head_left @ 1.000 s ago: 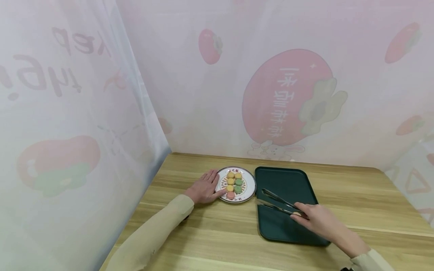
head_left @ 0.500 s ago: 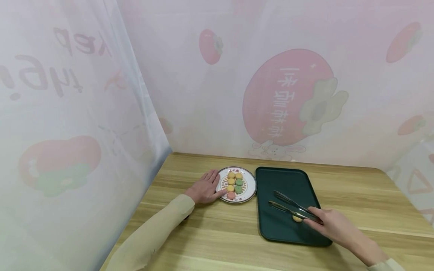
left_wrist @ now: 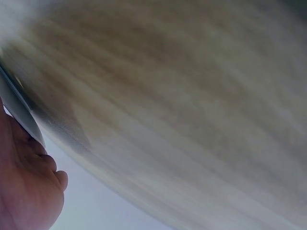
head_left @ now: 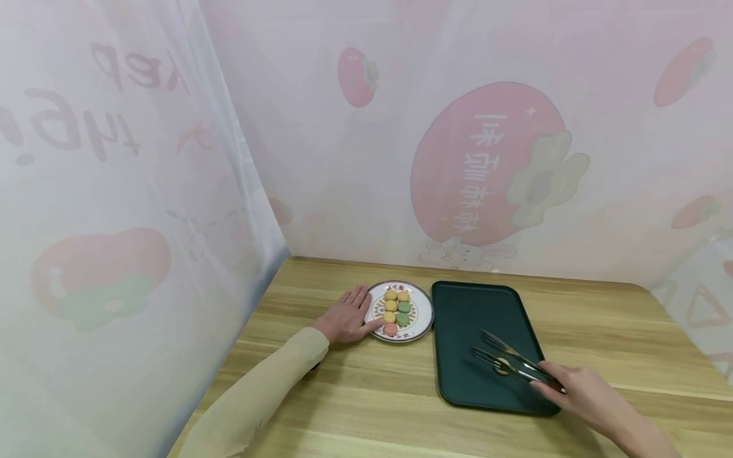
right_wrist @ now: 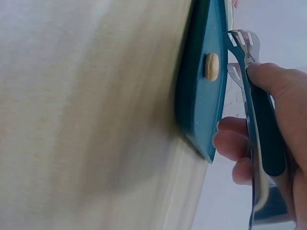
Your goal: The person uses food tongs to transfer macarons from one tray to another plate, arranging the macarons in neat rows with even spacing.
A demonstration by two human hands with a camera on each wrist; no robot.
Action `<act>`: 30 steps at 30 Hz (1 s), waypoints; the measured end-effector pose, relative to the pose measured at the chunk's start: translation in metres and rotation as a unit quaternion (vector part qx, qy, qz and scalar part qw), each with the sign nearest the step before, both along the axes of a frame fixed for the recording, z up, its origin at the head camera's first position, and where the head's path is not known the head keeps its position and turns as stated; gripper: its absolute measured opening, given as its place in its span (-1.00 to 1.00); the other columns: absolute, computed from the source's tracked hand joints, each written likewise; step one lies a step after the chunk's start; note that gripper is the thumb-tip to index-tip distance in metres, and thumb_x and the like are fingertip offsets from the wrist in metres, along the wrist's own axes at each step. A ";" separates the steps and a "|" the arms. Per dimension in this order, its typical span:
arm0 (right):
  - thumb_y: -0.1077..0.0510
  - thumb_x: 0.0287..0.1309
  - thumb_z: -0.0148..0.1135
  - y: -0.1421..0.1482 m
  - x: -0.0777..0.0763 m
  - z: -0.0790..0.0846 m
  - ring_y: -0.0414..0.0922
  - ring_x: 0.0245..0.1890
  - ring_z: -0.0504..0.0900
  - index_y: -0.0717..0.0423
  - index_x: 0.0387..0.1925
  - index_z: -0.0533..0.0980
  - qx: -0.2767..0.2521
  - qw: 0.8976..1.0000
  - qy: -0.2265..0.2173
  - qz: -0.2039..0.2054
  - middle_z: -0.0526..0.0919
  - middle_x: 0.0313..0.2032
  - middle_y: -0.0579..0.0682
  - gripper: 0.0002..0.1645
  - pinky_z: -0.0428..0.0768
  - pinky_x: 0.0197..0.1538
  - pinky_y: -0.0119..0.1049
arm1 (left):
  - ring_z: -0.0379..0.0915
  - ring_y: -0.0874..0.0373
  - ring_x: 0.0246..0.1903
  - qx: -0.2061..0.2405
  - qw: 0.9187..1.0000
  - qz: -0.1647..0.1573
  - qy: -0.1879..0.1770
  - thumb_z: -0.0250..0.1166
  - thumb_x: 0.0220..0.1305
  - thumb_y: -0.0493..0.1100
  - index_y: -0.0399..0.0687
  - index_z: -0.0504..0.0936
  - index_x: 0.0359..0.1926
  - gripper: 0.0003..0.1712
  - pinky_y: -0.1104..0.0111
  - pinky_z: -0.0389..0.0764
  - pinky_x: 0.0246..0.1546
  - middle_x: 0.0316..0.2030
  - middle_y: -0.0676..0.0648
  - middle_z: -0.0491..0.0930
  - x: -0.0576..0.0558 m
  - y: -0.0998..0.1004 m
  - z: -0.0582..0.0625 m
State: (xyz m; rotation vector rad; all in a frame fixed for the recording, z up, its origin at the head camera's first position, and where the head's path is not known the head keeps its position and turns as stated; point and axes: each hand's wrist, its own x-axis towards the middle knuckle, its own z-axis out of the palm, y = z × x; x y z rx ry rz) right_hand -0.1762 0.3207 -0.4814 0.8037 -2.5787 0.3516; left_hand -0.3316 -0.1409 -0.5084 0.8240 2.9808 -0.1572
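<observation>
My left hand (head_left: 346, 321) rests against the left rim of a round white plate (head_left: 424, 312), fingers extended and thumb on the rim. The plate carries several small macarons (head_left: 403, 307) in yellow, green and pink. My right hand (head_left: 590, 397) grips metal serving tongs (right_wrist: 247, 48) with slotted, fork-like ends, over the dark green tray (head_left: 469, 299). The tong ends stand apart. A single yellow macaron (right_wrist: 211, 66) lies on the tray; in the head view it appears beneath the tongs, while the right wrist view shows them apart from it.
The tray lies close to the plate's right side on a wooden table (head_left: 343, 407). Printed curtains (head_left: 343, 159) hang along the table's back and left edges. The left wrist view shows mostly blurred tabletop.
My right hand has drawn the tongs to the right and toward me across the tray. The yellow macaron stays on the tray, now nearer the tong ends. My left hand has not moved.
</observation>
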 end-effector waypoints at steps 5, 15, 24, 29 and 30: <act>0.09 -0.06 0.53 0.003 0.004 -0.002 -0.57 -0.66 0.11 -0.02 -0.35 0.57 0.001 1.000 -0.006 -0.011 0.24 -0.65 -0.45 -0.73 0.12 -0.63 -0.64 | -0.18 -0.10 0.55 -0.001 1.000 -0.002 0.002 -0.41 0.38 0.52 -0.28 -0.01 0.52 0.08 0.10 0.02 0.52 0.54 -0.26 -0.08 -0.001 -0.001 -0.001; 0.10 -0.04 0.52 0.011 0.010 -0.009 -0.57 -0.67 0.10 -0.11 -0.39 0.49 -0.006 1.000 -0.006 -0.025 0.21 -0.64 -0.48 -0.71 0.09 -0.61 -0.65 | -0.20 -0.08 0.55 -0.002 1.000 -0.002 0.003 -0.43 0.37 0.53 -0.28 -0.01 0.52 0.10 0.11 0.01 0.53 0.54 -0.26 -0.08 -0.003 -0.001 -0.003; 0.06 -0.11 0.55 0.020 0.014 -0.016 -0.55 -0.66 0.08 -0.07 -0.38 0.54 0.006 0.999 0.025 -0.036 0.18 -0.65 -0.49 -0.70 0.08 -0.58 -0.63 | -0.20 -0.09 0.55 -0.005 1.000 -0.002 0.006 -0.44 0.36 0.53 -0.27 -0.01 0.52 0.10 0.10 0.02 0.52 0.54 -0.25 -0.08 -0.002 0.000 -0.002; 0.07 -0.13 0.56 0.021 0.014 -0.019 -0.57 -0.66 0.07 -0.05 -0.38 0.57 0.005 0.999 0.035 -0.035 0.21 -0.66 -0.49 -0.71 0.09 -0.60 -0.62 | -0.19 -0.09 0.55 -0.009 1.000 -0.002 0.006 -0.44 0.36 0.53 -0.27 0.00 0.52 0.10 0.11 0.02 0.52 0.54 -0.25 -0.07 -0.001 0.000 -0.002; 0.08 -0.13 0.56 0.022 0.014 -0.019 -0.57 -0.65 0.07 -0.03 -0.37 0.59 0.001 0.999 0.034 -0.032 0.24 -0.66 -0.49 -0.71 0.09 -0.59 -0.63 | -0.19 -0.08 0.55 -0.009 1.000 -0.001 0.005 -0.44 0.36 0.53 -0.27 -0.01 0.52 0.10 0.11 0.01 0.52 0.54 -0.25 -0.07 -0.001 0.000 -0.002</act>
